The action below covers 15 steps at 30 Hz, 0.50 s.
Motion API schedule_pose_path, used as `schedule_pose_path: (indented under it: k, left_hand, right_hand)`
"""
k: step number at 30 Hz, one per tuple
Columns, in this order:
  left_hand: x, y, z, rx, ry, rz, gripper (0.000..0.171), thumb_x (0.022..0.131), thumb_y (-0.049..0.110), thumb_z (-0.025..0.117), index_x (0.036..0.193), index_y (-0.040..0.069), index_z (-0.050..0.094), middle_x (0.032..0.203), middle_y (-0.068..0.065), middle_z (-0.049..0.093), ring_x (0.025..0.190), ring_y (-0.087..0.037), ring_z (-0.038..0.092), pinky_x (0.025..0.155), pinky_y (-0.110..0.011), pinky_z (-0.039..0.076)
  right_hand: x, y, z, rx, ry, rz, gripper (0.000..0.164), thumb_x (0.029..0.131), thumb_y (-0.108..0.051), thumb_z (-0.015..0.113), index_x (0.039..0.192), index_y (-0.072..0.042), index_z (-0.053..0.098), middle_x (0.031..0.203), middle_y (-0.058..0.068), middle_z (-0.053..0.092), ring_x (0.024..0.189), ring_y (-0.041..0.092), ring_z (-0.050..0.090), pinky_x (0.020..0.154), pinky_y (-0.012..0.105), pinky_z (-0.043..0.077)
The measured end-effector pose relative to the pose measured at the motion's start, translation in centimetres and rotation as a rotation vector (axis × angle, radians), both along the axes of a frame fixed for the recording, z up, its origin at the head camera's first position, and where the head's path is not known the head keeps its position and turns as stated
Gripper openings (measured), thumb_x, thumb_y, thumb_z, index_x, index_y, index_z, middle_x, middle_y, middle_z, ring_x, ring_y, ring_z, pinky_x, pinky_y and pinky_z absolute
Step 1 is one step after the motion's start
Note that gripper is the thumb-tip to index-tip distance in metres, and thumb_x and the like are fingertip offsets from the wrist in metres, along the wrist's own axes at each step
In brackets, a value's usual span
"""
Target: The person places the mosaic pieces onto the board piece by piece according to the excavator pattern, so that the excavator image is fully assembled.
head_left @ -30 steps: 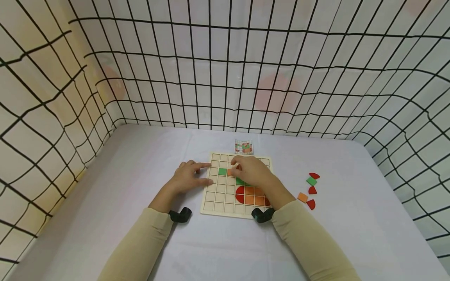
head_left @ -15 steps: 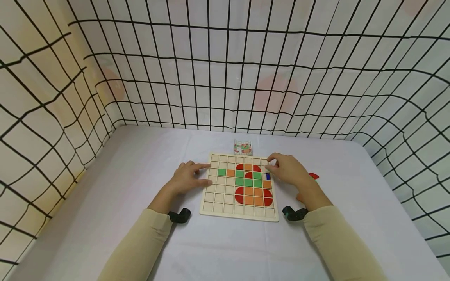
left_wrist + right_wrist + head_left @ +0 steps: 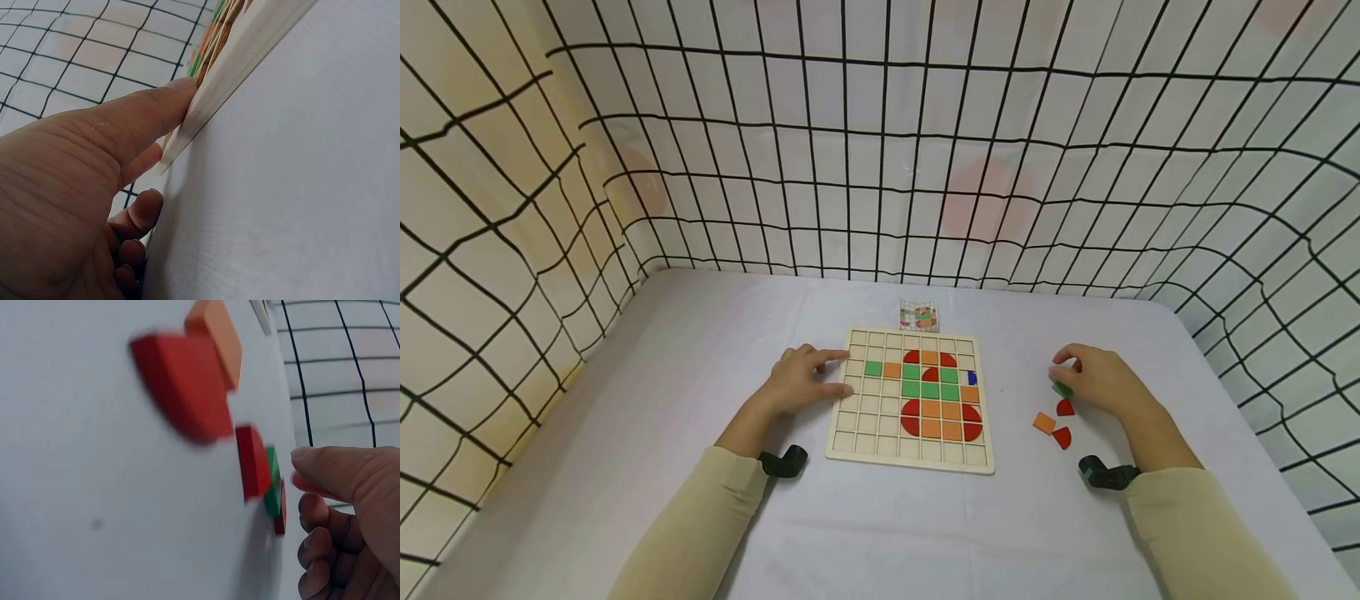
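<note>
A pale wooden grid board (image 3: 865, 422) lies on the table, with red, green and orange pieces and a small blue one set in its cells. My left hand (image 3: 793, 382) touches the board's left edge with index finger and extended thumb; in the left wrist view the thumb (image 3: 144, 112) rests against the rim. Off to the right, my right hand (image 3: 1093, 379) hovers right by a loose green square piece (image 3: 1060, 389), thumb and index close together, no piece between them. A red piece (image 3: 281, 512) behind the green one shows in the right wrist view but is hidden in the head view.
Nearer than the green square lie two red quarter-circle pieces (image 3: 1064, 407) and an orange square piece (image 3: 1043, 423). A small printed pattern card (image 3: 918, 316) sits behind the board. Black wire mesh (image 3: 880, 183) borders the far side and both flanks of the white-covered table.
My right hand has left the top of the board, passed its right edge, and moved right to the loose pieces, uncovering the pieces in the cells. My left hand has stayed put.
</note>
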State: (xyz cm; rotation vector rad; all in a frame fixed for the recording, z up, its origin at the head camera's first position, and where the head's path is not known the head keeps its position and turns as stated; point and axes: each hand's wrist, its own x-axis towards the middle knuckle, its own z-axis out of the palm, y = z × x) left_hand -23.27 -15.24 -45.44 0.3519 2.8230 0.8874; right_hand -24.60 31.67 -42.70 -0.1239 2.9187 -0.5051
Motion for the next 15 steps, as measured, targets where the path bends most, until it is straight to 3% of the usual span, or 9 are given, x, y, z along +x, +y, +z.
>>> schedule_pose_path:
  k: [7,15]
  left_hand:
    - [0.0,-0.1,-0.2,-0.009,0.004,0.0,0.067,0.084,0.047,0.078,0.145,0.027,0.06,0.11,-0.006,0.061,0.096,-0.023,0.046,0.084,-0.038,0.036]
    - [-0.2,-0.1,-0.4,-0.007,-0.005,-0.004,0.068,0.085,0.049,0.077,0.146,0.028,0.058,0.111,-0.006,0.061,0.097,-0.022,0.045,0.084,-0.037,0.035]
  right_hand:
    - [0.7,2.7,-0.6,0.001,0.009,-0.025,0.035,0.1,-0.039,0.06,0.11,-0.006,0.063,0.09,0.013,0.065,0.08,0.027,0.055,0.063,0.032,0.041]
    - [0.9,2.8,-0.7,-0.023,-0.009,-0.038,0.036,0.099,-0.039,0.064,0.111,-0.004,0.064,0.093,0.016,0.065,0.082,0.028,0.055,0.063,0.032,0.041]
